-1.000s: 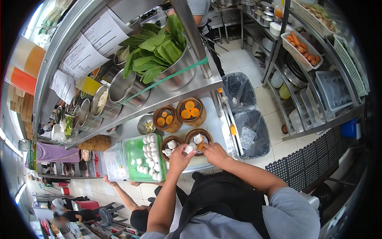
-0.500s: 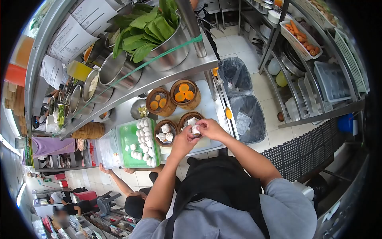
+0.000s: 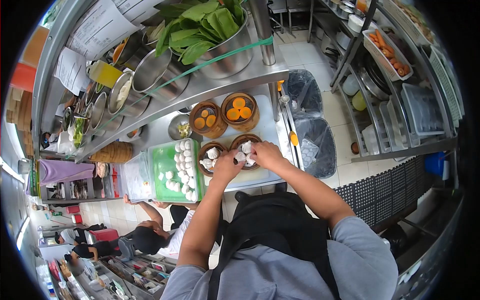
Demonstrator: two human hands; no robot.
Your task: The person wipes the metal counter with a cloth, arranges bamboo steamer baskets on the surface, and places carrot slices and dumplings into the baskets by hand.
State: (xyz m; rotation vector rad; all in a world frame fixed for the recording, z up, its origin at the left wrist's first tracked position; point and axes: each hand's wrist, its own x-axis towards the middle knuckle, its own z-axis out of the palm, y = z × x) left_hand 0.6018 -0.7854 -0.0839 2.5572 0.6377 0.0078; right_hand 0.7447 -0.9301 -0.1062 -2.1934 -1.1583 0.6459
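Note:
Both my hands are over the front-right bamboo steamer point(image 3: 233, 145), which holds several white pleated dumplings point(image 3: 246, 146). My left hand point(image 3: 227, 167) reaches in from the left, its fingertips closed against a dumpling point(image 3: 240, 156) at the near side. From the right, my right hand point(image 3: 268, 156) pinches at the dumplings by the near rim; its fingers partly hide them. Just left is another steamer point(image 3: 202, 151) with dumplings in it. A green tray point(image 3: 159, 187) farther left carries rows of white dumplings point(image 3: 186, 165).
Behind stand two steamers with carrot slices point(image 3: 239, 103) and a metal bowl point(image 3: 179, 126). An overhead shelf point(image 3: 210, 85) bears metal pots and leafy greens point(image 3: 200, 30). Lined bins point(image 3: 312, 150) stand to the right. A co-worker's hand point(image 3: 131, 199) is near the clear container point(image 3: 136, 175).
My hands have lowered from above the right steamer into it with the dumpling, and have spread slightly apart. The view has shifted a little. A co-worker at lower left has moved.

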